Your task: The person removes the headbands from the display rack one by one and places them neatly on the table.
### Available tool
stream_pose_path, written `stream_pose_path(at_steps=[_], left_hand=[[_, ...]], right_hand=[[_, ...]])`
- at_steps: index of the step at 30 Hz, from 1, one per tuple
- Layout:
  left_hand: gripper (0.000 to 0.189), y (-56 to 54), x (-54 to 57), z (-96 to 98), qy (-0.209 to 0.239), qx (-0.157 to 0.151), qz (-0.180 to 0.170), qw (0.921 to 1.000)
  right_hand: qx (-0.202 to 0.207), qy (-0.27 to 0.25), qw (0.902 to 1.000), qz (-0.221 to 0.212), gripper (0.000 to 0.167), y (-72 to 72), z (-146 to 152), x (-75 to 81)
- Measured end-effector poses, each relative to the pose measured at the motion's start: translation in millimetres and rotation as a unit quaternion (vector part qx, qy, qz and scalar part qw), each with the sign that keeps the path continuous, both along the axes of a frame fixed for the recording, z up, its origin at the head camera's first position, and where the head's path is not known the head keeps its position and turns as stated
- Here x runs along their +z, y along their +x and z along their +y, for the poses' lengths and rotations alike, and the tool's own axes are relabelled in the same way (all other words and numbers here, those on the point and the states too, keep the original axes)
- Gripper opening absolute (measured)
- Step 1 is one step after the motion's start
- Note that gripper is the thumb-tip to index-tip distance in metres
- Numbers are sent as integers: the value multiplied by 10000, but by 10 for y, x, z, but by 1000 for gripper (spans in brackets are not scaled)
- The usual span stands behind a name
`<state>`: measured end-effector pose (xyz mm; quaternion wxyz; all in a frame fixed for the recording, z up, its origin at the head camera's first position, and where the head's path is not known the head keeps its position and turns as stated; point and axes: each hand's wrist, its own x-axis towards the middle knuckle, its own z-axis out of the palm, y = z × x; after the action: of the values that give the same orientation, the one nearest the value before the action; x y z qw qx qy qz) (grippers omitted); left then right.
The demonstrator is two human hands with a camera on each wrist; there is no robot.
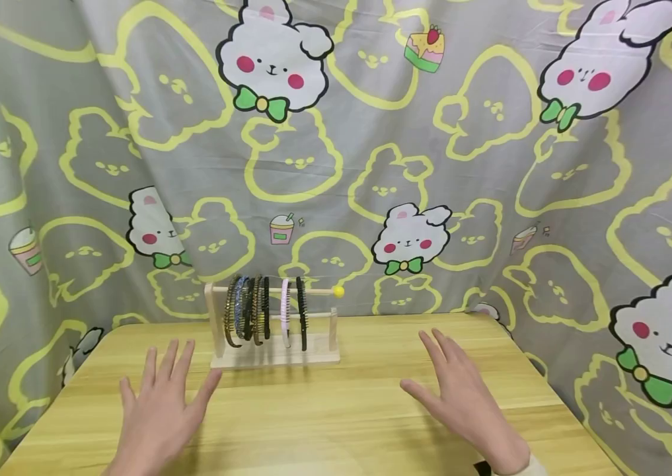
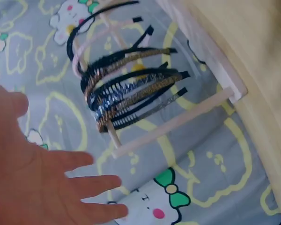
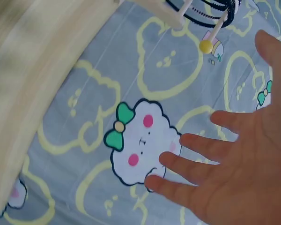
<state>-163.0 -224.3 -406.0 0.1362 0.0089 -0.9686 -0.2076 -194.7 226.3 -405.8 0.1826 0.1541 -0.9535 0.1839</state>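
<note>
Headbands: several hang over the upper bar of a wooden rack (image 1: pixel 276 360). A bunch of dark and patterned headbands (image 1: pixel 246 307) crowds the left part; a pink headband (image 1: pixel 285 311) hangs apart from the bunch, and a black headband (image 1: pixel 302 311) is farthest right.
Left hand (image 1: pixel 160 403): fingers spread, holding nothing, in front of the rack and to its left, not touching it.
Right hand (image 1: pixel 466 396): fingers extended, also holding nothing, right of the rack and well apart from it.
Step in hand: judging by the free hands and hung headbands, a ready pose with no handling under way.
Next move: handling a headband would likely call for reaching in to the rack, pinching one band and lifting it clear of the bar, perhaps with the other hand steadying the base.
In the way: the bunched bands lie close together and could snag; a yellow ball (image 1: pixel 338 291) caps the bar's right end and might hinder sliding one off.
Around: the rack stands near the far edge of the wooden counter (image 1: pixel 336 410), before a rabbit-print curtain (image 1: pixel 383 125).
</note>
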Motion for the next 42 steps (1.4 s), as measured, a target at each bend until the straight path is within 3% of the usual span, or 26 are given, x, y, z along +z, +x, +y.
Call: stream_pose_path(at_steps=[3,6,14,20,26,35,39,42], left_hand=[[80,-96,43,-58,709,-233,541,9957],[76,-208,72,-98,1446,-428,1037,9831],[68,-483,56,-78,2952,-32,1367,9456],[61,-639,-1,-89,3473,277,1380,9271],[55,-786,-69,-132,3638,580,1411,9189],[53,-943,-254,-155,3822,619,1393,9114],[55,-992,-305,-160,3734,559,1347,9161],[56,-1032,-327,-171,3639,340,1275,9221]], right_hand=[[105,-228,9996,86,84,-31,-73,-8],[176,-458,9986,212,84,-75,-164,0],[508,-859,9927,674,84,-199,-494,42],[672,-1434,9860,522,79,-286,-801,64],[829,-1856,9786,314,72,-395,-1081,68],[1160,-2559,9597,-104,68,-565,-1482,16],[1188,-2843,9513,-91,64,-642,-1624,-14],[1184,-2979,9472,-76,63,-711,-1716,-47]])
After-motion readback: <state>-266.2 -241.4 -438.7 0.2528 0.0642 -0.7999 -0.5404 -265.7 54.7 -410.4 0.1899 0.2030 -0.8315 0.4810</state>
